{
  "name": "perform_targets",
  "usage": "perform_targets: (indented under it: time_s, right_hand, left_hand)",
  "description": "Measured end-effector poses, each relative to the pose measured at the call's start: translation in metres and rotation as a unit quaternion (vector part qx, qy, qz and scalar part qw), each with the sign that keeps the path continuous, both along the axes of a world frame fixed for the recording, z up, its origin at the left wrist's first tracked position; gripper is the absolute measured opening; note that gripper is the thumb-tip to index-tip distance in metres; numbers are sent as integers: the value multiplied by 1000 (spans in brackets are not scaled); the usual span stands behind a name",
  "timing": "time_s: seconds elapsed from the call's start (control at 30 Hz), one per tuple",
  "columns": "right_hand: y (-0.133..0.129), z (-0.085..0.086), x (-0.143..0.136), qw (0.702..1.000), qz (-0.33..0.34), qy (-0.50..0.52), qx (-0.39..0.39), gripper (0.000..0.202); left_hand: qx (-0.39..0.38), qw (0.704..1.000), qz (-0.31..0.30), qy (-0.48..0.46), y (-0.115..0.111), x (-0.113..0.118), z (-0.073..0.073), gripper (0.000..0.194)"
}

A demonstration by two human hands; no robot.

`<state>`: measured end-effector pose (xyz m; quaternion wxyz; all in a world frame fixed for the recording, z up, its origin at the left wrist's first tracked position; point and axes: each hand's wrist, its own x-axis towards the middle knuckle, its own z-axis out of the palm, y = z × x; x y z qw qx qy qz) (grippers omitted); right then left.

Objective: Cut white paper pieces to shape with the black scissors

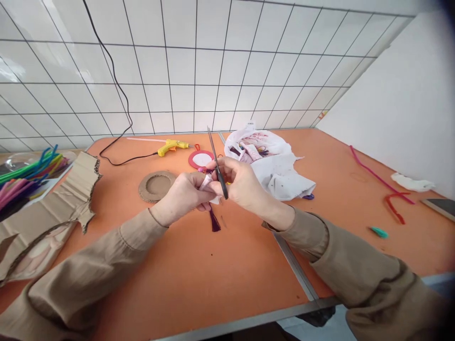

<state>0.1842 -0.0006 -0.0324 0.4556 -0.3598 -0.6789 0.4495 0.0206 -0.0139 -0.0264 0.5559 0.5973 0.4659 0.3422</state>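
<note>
Whitish material [206, 181] is pinched in the grip of the left hand [181, 195]; scissors [222, 183] are held in the right hand [246, 183], so care is called for.

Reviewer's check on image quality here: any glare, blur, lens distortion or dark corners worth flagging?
Head view: pale glare on the tiled wall at far left; its grid lines slant and the scene stretches toward the edges; dark shading at the right corners; fine detail soft around the left hand and right hand; print on the plastic bag too small to read.
</note>
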Motion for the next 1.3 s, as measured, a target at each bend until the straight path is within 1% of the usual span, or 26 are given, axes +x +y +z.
perform_targets:
  time_s: [0.13,0.2,0.33,0.4,0.57,0.73,0.87,1.03,1.1,1.2,1.3]
  right_hand:
    - [0,4,-2,998,-13,13,-55,32]
    - [1,4,-3,997,-20,21,-70,32]
    - [2,3,-2,994,-17,42,-96,35]
    - [3,3,0,994,-17,51,-96,36]
    - [3,4,0,993,2,75,-86,34]
    - [3,6,-1,990,9,74,-116,35]
    - [1,8,-1,992,3,84,-99,33]
    - [-1,3,-1,997,37,58,-43,33]
    - [0,1,-1,997,34,61,-41,31]
    - [1,1,-1,994,31,85,-63,29]
    - [4,3,0,991,28,111,-65,30]
  left_hand:
    - [-17,998,-51,-18,1,-3,2,5]
    - [-26,998,-62,-17,2,-7,5,8]
    - [6,999,-43,9,7,-15,13,20]
    - [17,999,-40,19,9,-17,16,23]
    - [24,999,-34,2,10,-16,18,28]
    - [0,998,-55,18,8,-16,20,24]
    - [-6,998,-53,33,7,-17,22,26]
    - [40,993,-34,107,3,-14,23,24]
    - [46,991,-36,117,2,-13,24,24]
    - [41,994,-56,88,3,-15,25,20]
    - [15,991,-117,59,7,-21,23,18]
